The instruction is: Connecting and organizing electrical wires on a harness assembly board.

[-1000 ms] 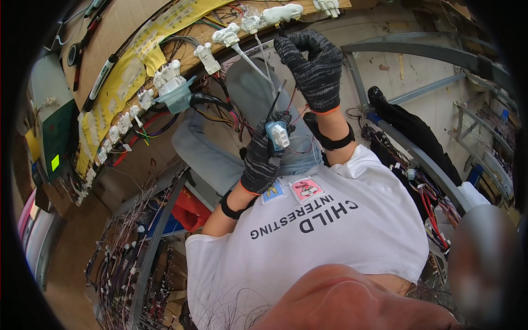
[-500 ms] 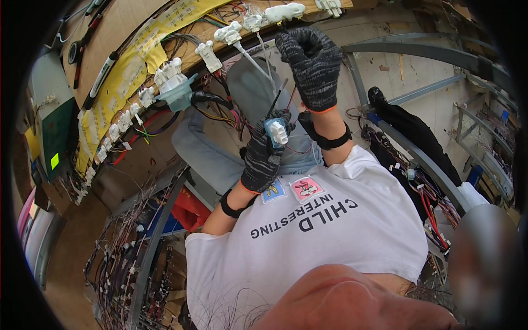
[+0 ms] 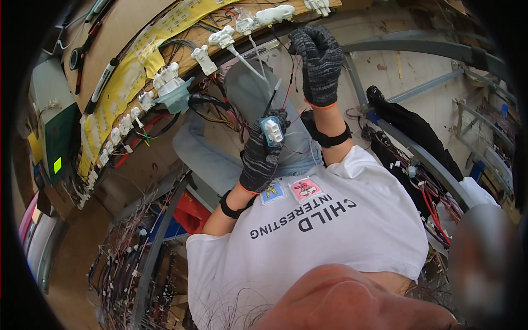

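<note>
Head view shows the left hand (image 3: 263, 157), in a dark knit glove, raised in front of the chest with its fingers curled shut around a small pale-blue connector (image 3: 271, 130), whose white face points back toward the camera. Thin wires (image 3: 275, 99) run up from the connector toward the board above. The right hand (image 3: 318, 65), gloved the same way, is lifted higher, just beyond the left, arm bent at the elbow; its fingers are bunched closed, pinching at the wires, though what exactly it grips I cannot tell. Above both hands sits a wooden board (image 3: 165, 22) carrying white clips (image 3: 223, 37) and a yellow strip (image 3: 118, 93).
</note>
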{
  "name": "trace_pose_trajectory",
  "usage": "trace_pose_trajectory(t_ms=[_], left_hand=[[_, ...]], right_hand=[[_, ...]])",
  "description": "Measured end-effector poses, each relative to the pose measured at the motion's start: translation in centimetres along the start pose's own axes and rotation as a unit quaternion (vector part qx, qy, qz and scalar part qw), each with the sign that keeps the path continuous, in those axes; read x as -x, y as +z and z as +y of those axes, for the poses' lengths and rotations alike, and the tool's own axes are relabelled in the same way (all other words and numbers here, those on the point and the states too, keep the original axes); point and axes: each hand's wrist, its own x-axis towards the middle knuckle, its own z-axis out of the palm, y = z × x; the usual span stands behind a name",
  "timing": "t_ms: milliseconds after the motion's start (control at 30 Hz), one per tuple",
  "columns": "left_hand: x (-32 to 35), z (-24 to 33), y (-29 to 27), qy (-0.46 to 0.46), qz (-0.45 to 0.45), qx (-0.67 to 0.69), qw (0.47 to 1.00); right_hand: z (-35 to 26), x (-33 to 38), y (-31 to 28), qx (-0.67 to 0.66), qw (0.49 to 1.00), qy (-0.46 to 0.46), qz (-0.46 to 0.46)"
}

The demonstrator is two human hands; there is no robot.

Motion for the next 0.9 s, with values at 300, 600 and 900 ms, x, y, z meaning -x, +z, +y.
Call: trace_pose_trajectory(t_ms=[300,600,900], left_hand=[[0.08,0.16,0.14,-0.001,-0.009,0.005,1.0],[0.16,-0.28,0.05,0.01,-0.004,-0.036,0.999],[-0.05,-0.02,0.02,0.006,-0.013,0.023,1.0]], right_hand=[[0.27,0.1,-0.31,0.002,1.0,0.015,-0.013],[0.54,-0.01,-0.21,0.004,1.0,0.0,-0.03],[0.51,-0.07,0.23,0.021,0.999,-0.027,-0.001]])
